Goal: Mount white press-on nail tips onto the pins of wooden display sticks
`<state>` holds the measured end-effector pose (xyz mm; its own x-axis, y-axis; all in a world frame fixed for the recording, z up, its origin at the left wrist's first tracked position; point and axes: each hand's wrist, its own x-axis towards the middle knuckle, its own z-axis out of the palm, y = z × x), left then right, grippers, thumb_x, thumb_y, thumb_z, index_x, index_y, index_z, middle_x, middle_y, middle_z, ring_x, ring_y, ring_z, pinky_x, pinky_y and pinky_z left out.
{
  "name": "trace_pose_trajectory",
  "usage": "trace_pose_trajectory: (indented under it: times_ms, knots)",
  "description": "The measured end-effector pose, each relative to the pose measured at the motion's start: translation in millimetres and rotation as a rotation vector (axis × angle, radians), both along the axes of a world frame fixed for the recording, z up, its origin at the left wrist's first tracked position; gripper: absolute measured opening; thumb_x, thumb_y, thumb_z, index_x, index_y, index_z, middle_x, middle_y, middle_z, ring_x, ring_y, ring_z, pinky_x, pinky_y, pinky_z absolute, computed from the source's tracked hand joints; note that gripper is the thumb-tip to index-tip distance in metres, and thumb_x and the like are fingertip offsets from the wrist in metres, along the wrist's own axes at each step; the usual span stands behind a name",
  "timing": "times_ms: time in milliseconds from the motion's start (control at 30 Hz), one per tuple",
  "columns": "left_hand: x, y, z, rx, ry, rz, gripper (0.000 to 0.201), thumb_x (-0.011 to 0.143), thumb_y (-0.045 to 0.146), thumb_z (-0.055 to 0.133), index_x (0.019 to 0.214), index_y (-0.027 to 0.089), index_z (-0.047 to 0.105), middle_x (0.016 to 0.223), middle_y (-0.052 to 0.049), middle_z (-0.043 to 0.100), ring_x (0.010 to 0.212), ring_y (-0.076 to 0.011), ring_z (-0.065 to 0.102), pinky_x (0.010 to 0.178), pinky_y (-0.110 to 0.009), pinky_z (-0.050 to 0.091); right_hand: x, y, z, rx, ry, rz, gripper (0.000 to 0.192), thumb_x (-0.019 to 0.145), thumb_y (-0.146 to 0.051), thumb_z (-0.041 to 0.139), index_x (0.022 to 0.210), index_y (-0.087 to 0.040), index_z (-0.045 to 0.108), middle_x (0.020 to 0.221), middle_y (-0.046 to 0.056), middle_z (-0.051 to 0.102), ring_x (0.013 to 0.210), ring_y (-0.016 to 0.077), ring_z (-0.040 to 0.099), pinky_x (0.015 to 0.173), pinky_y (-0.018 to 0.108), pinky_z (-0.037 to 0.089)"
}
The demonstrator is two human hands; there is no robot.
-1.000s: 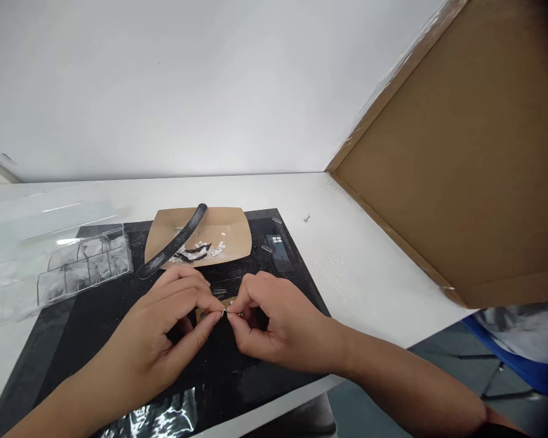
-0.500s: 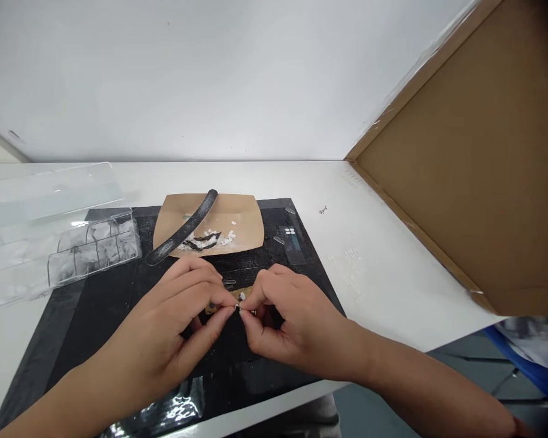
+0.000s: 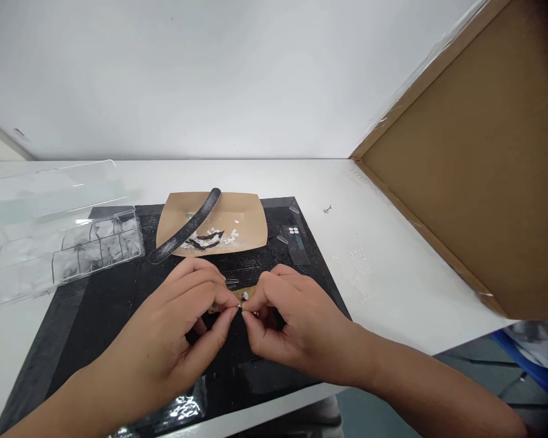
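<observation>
My left hand (image 3: 173, 331) and my right hand (image 3: 287, 325) meet fingertip to fingertip over a black mat (image 3: 95, 310). Both pinch one tiny pale piece (image 3: 240, 309) between thumb and forefinger; it is too small to identify. Just behind the fingertips a small brown card (image 3: 246, 295) lies on the mat, partly hidden by the fingers. Farther back sits a brown paper tray (image 3: 251, 222) holding white bits and dark scraps, with a long black nail file (image 3: 187, 226) resting across its left rim.
A clear plastic compartment box (image 3: 95, 249) with its lid open stands at the left on the white table (image 3: 374, 255). A large brown cardboard panel (image 3: 475, 170) leans at the right. A small metal bit (image 3: 327, 209) lies on the table. Clear wrap (image 3: 182, 407) crinkles at the mat's near edge.
The view has drifted slightly, so everything sits a little to the right and higher. Both hands stay pinched together on the tiny piece, with the fingertips shifting only a little.
</observation>
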<state>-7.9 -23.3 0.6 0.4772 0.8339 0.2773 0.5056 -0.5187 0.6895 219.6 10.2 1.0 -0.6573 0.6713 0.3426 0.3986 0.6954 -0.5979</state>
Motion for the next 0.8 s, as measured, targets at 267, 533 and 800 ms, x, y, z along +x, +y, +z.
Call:
trace_pose_trajectory:
  times_ms: [267, 533, 800]
  knots:
    - [5.4, -3.2, 3.6, -0.033, -0.049, 0.048, 0.015, 0.098, 0.009, 0.06, 0.102, 0.022, 0.066, 0.097, -0.006, 0.065, 0.114, -0.0206, 0.058, 0.058, -0.012, 0.059, 1.0, -1.1, 2.2, -0.018, 0.016, 0.0, 0.011, 0.089, -0.013, 0.063, 0.088, -0.02, 0.055, 0.065, -0.009, 0.059, 0.06, 0.0094, 0.05, 0.071, 0.026, 0.041]
    - [7.9, -3.3, 5.7, 0.004, -0.044, 0.102, 0.013, 0.093, 0.01, 0.062, 0.091, 0.022, 0.066, 0.09, -0.005, 0.066, 0.111, -0.0203, 0.061, 0.058, -0.011, 0.059, -2.0, -2.7, 7.3, -0.132, 0.046, -0.005, 0.011, 0.087, -0.012, 0.065, 0.088, -0.02, 0.058, 0.068, -0.008, 0.062, 0.062, 0.0089, 0.054, 0.066, 0.023, 0.041]
    - [9.7, -3.4, 9.3, -0.073, -0.111, 0.127, 0.015, 0.093, 0.011, 0.064, 0.093, 0.023, 0.072, 0.093, -0.005, 0.073, 0.105, -0.0191, 0.068, 0.048, -0.008, 0.055, -0.3, -1.0, 9.4, -0.252, 0.129, -0.016, 0.009, 0.088, -0.013, 0.066, 0.088, -0.019, 0.06, 0.07, -0.008, 0.063, 0.059, 0.0061, 0.058, 0.062, 0.021, 0.043]
